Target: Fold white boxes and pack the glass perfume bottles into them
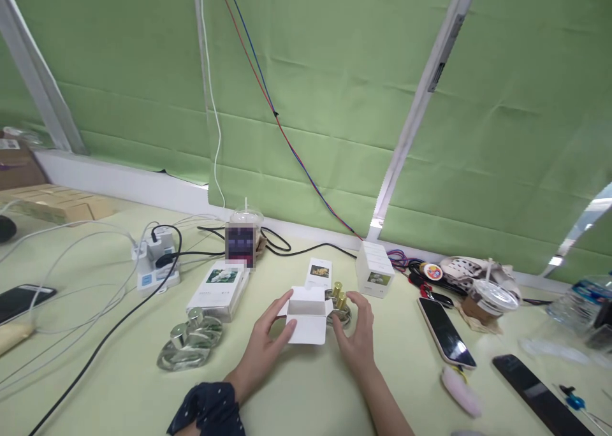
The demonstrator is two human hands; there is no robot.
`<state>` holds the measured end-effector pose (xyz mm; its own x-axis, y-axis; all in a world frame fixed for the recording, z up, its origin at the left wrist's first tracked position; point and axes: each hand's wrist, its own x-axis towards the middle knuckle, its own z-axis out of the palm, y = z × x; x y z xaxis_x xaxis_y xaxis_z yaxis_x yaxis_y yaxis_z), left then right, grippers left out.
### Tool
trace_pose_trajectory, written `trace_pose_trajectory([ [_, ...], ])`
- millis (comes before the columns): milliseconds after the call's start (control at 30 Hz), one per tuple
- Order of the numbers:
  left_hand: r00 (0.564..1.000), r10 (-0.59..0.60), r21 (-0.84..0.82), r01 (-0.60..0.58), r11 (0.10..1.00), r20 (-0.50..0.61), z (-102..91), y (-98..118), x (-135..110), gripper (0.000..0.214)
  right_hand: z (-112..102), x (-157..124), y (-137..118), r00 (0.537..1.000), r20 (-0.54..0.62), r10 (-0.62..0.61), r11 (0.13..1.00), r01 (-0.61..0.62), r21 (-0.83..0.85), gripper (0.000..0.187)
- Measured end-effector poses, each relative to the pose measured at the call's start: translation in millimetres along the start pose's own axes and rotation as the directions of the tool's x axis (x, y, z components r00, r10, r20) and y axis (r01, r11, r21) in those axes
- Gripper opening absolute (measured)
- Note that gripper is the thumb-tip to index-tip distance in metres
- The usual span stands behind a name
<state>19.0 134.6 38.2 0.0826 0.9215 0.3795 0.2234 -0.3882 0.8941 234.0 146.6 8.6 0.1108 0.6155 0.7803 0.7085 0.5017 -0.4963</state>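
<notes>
My left hand [264,347] and my right hand [355,340] grip a small white carton [307,320] from both sides, its top flaps open, on the pale green table [306,398]. Just behind the carton and close to my right fingers stand perfume bottles with gold caps [340,301]. A second small white box [318,273] with a flower picture stands upright behind them. My left wrist wears a dark dotted sleeve.
Clear glass bottles [190,344] lie at the left, behind them a flat white box [219,289]. A white cube box [374,268], two phones [446,332] [540,393], lidded drink cups [491,297], a power strip [157,262] with cables and a water bottle [581,303] surround.
</notes>
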Motion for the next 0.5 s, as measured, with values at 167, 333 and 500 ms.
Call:
trace_pose_trajectory([
  [167,0.999,-0.039,-0.031,0.04,0.999,0.016,1.2,-5.7,-0.2,0.055,-1.4,0.7,11.4,0.994,0.104,0.033,0.999,-0.033,-0.001,0.038],
  [333,0.998,-0.049,-0.058,0.05,0.997,0.026,1.5,-9.2,-0.1,0.057,-7.4,3.2,17.5,0.988,0.152,-0.015,0.999,0.02,-0.032,0.038],
  [500,0.995,-0.081,-0.078,0.085,0.993,0.052,1.0,-10.0,0.6,0.058,-10.3,1.2,22.3,0.983,0.18,-0.018,0.999,0.025,-0.034,0.039],
])
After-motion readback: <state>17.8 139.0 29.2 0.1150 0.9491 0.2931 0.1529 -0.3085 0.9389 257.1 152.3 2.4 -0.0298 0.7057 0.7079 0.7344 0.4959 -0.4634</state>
